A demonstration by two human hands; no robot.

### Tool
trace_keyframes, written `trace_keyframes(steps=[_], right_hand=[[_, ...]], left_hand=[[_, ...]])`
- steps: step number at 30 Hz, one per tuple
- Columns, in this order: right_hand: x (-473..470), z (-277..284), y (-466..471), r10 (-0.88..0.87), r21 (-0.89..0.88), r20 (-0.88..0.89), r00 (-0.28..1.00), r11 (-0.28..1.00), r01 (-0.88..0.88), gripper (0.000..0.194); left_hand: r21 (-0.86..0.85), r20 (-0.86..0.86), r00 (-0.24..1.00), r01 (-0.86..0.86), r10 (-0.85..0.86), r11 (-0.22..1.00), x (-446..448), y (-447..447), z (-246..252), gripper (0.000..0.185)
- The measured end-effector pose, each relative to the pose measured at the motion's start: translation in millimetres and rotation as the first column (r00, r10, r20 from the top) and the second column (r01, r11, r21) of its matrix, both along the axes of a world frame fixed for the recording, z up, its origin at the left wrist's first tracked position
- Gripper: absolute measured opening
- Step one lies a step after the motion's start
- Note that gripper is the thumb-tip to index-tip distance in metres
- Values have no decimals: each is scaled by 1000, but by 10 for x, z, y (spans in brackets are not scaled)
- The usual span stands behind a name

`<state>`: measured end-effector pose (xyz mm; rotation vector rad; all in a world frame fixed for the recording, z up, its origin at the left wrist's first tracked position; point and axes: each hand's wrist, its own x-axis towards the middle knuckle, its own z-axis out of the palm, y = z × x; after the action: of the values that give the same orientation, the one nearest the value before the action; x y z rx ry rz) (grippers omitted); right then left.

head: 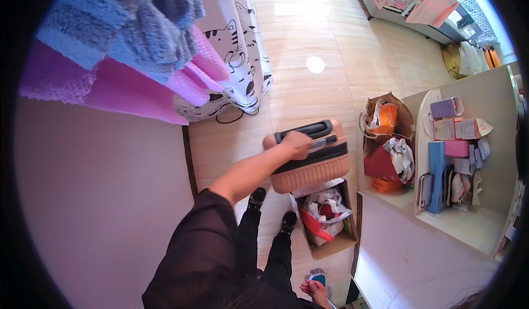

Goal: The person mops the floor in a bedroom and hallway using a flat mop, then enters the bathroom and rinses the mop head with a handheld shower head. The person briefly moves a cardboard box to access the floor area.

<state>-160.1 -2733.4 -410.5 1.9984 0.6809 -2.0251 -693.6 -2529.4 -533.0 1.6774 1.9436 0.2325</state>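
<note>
My left hand is closed around the carry handle of a small peach-coloured hard-shell suitcase. The case has ribbed sides, a black band and a black telescopic handle folded down. It hangs tilted in front of my feet, above the floor, and partly overlaps the view of an open cardboard box. Low in the picture, my right hand is loosely curled, with nothing visible in it. Just beyond its fingers is a teal mop or duster head with grey fringe.
The cardboard box holds plastic bags and a red item. Stuffed paper bags stand by the right-hand wall, beside a shelf unit of small boxes and shoes. Towels and a cat-print curtain hang at left. A bed stands far right.
</note>
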Motion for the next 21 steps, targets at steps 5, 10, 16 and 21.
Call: trace_keyframes(steps=[5, 10, 16, 21], right_hand=[[385, -324, 45, 46, 18, 11, 999, 999, -46, 26], [308, -416, 216, 22, 68, 61, 998, 997, -26, 22], [46, -602, 455, 68, 110, 18, 998, 991, -70, 23], [22, -787, 521, 45, 116, 38, 998, 992, -49, 23]], left_hand=[[7, 77, 946, -315, 314, 949, -654, -1010, -26, 23], [154, 262, 830, -540, 492, 828, -1318, -1769, -254, 25], [275, 172, 846, -534, 506, 800, -2090, -2425, -276, 16], [150, -106, 868, -468, 485, 871, -2616, -2759, -75, 16]])
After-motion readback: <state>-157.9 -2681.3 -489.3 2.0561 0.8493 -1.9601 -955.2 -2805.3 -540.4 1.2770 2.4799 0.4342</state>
